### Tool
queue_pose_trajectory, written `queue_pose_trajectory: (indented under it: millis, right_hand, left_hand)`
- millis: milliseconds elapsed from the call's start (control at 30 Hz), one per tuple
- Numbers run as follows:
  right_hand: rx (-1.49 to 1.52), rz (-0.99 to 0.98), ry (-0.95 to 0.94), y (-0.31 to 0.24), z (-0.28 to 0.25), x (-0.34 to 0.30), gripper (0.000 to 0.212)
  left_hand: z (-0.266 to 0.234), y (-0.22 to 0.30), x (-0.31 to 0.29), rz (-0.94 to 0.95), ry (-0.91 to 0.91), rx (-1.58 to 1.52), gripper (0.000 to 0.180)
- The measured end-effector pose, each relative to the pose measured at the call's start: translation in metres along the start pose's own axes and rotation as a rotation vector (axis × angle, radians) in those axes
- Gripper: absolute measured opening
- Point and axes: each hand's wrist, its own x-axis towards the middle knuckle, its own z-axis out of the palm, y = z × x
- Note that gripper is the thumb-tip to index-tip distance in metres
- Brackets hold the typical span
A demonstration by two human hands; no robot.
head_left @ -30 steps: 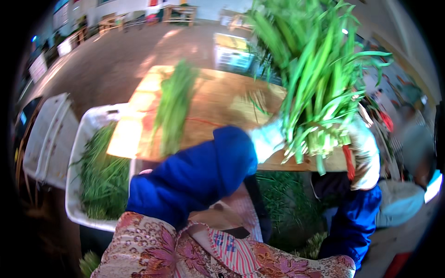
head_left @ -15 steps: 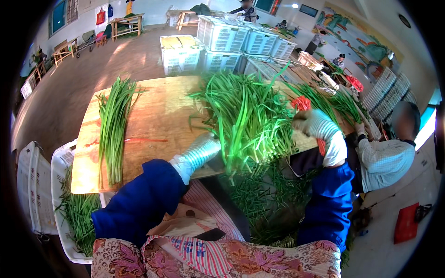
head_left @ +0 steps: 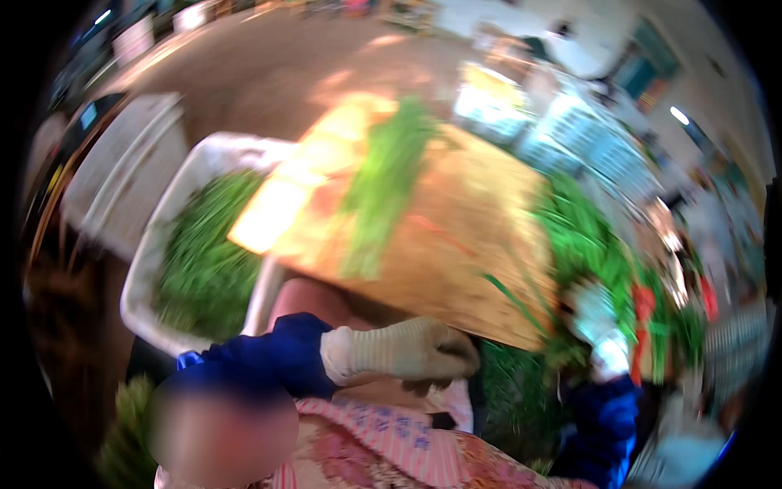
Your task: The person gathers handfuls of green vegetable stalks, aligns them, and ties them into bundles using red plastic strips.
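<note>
My left hand (head_left: pixel 419 350), in a pale ribbed glove, is raised over my lap just off the table's front edge. Its fingers are curled in, and nothing shows in them. Smeared by motion, my right hand (head_left: pixel 590 314) is at the near end of a large heap of garlic chives (head_left: pixel 574 224) on the right of the table; its grip is not readable. A smaller bundle of garlic chives (head_left: pixel 387 187) lies on the wooden tabletop (head_left: pixel 481 220). A few loose leaves (head_left: pixel 517 301) stick out beside the right hand.
Left of the table stands a white crate (head_left: pixel 142 277) holding cut greens (head_left: pixel 208 261); a pale bin (head_left: pixel 122 175) is beyond it. White crates (head_left: pixel 586 134) are stacked behind the table. Red ties (head_left: pixel 642 314) hang at the right. Leaf scraps (head_left: pixel 521 387) lie below the table edge.
My view has swung left and blurred. My left hand has come away from the heap and back over my lap. My right hand is now against the heap's near end.
</note>
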Motion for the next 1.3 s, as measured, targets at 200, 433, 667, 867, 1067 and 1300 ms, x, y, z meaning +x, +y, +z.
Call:
queue_pose_trajectory:
  millis: [200,433,667,867,1067,1300]
  right_hand:
    - [0.075,-0.070,0.018,-0.003,-0.031,-0.014,0.016]
    - [0.166,0.122,0.179,0.031,-0.025,-0.027,0.029]
    - [0.334,0.472,-0.218,-0.038,-0.013,-0.007,0.026]
    - [0.541,0.900,-0.049,-0.093,-0.019,0.043,0.028]
    - [0.406,1.110,0.040,-0.111,-0.020,0.052,0.029]
    - [0.777,1.176,0.269,-0.054,0.031,-0.003,0.028]
  left_hand:
    - [-0.092,-0.137,-0.171,-0.148,0.571,-0.364,0.022]
    - [-0.227,-0.318,-0.168,-0.153,1.493,-0.642,0.031]
    - [-0.318,-0.362,-0.055,-0.546,1.315,-0.012,0.044]
    - [-0.331,-0.418,-0.043,-0.582,1.233,0.293,0.047]
    - [-0.328,-0.355,-0.089,-0.321,1.520,-0.267,0.025]
    - [-0.251,-0.286,-0.218,0.059,1.820,-0.129,0.071]
